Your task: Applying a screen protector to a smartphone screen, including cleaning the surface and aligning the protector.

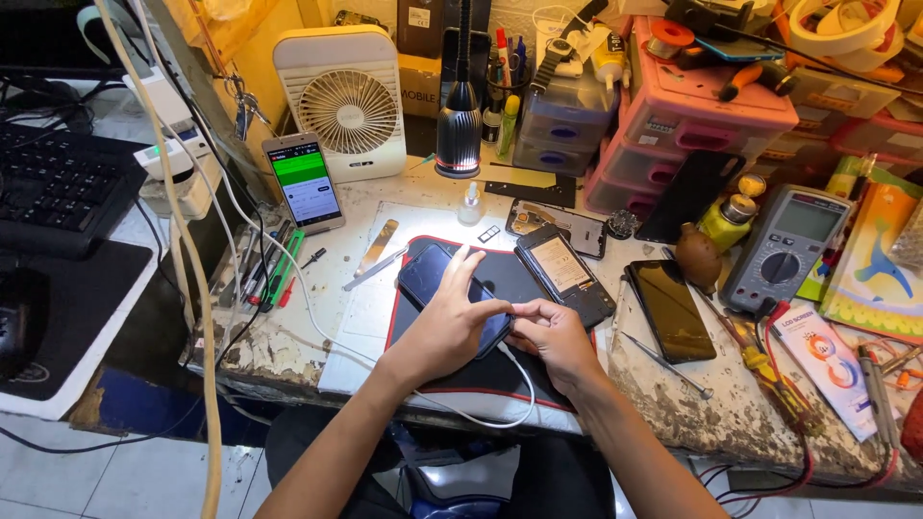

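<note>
Your left hand (pixel 450 322) lies flat over a dark phone (pixel 437 284), fingers spread along its glass and thumb hooked round the near edge, gripping it against the black mat (pixel 500 279). Your right hand (pixel 551 334) is pinched shut on the end of a white cable (pixel 461 415) just at the phone's lower right end, touching your left thumb; whether the plug is seated in the port is hidden by your fingers.

The phone's long axis runs from upper left, away from you, down to the lower right, so the port end points straight at your right hand, which is the nearer one to it. The cable loops from that hand down past the desk edge and back up to the left across the desk (pixel 288 336).

Just beyond your right hand, a second phone with its back off (pixel 564 274) lies on the mat, roughly parallel to the first. Further right, a third phone with a dark screen (pixel 670 309) rests on the bare desk, with a grey multimeter (pixel 788 248) past it. Behind the mat stand a lamp (pixel 459 125), a small white fan (pixel 346 101) and a propped phone with a lit green screen (pixel 304 183).
</note>
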